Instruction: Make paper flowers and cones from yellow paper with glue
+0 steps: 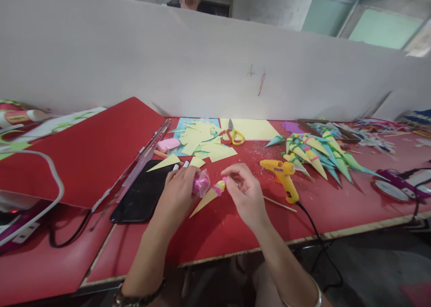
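My left hand point(179, 191) is closed around a clear plastic wrap of bright pink clay point(201, 183). Just right of it lies a pale yellow paper cone point(206, 203), its tip toward the lower left and pink and yellow clay round its wide end. The thumb and forefinger of my right hand point(245, 191) pinch a small bit of pink clay point(225, 179) against that wide end. A yellow glue gun point(283, 174) lies on the red table right of my right hand, with a thin wooden stick point(279, 203) below it.
Finished-looking cones point(316, 156) are heaped at right. Yellow paper pieces point(202, 138) and scissors point(232, 134) lie behind my hands. A black phone point(136, 199) and red board point(84, 154) are at left. The glue gun's cord point(318, 235) hangs over the front edge.
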### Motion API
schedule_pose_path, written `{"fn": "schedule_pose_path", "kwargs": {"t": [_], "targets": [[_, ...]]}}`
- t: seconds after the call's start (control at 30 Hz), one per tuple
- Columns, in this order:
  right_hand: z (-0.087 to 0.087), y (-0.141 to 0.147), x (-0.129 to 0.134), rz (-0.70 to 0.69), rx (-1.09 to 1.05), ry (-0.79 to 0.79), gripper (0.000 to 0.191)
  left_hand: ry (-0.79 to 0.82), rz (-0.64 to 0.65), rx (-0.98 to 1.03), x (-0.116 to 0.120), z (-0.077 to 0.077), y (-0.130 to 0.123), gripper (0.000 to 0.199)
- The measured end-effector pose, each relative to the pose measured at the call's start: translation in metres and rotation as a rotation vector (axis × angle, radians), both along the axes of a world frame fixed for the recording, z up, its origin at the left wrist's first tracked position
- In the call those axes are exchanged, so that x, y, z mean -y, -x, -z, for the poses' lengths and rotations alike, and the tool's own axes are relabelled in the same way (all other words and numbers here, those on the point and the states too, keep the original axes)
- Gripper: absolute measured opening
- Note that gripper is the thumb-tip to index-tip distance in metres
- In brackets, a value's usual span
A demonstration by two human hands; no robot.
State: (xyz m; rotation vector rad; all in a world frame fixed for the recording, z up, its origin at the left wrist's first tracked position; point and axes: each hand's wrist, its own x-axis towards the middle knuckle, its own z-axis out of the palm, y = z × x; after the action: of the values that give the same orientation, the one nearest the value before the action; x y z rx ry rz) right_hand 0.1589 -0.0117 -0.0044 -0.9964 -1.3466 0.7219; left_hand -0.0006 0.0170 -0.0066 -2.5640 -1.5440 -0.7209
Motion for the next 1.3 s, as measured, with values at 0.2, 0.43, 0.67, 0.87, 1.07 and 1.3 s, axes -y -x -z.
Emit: {"fn": "schedule_pose_path", "kwargs": {"t": [0.2,0.43,0.67,0.87,1.07,1.3], "targets": [[-0.002,0.003,0.005,-0.086,0.173,-0.1,0.014,-0.017,0.076,0.108,0.006,-0.009,-0.006,0.009],[-0.002,0.006,0.005,-0.061,0.165,-0.11,0.006,-0.036,0.084,0.024,0.008,-0.007,-0.013,0.004],[-0.003,0.008,0.005,-0.072,0.111,-0.079,0.005,-0.055,0.079,-0.024,0.01,-0.008,-0.017,0.006],[-0.001,0.002,0.001,-0.082,-0.42,0.086,0.01,-0.029,-0.153,-0.093,0.006,-0.005,-0.012,0.01],[0.003,-0.002,-0.003,-0.09,-0.611,0.198,0.01,-0.172,-0.353,-0.103,0.0,0.018,0.002,0.042],[0.001,0.001,-0.002,-0.111,-0.602,0.196,0.006,-0.051,0.192,0.064,0.005,0.016,-0.02,0.033]]}}
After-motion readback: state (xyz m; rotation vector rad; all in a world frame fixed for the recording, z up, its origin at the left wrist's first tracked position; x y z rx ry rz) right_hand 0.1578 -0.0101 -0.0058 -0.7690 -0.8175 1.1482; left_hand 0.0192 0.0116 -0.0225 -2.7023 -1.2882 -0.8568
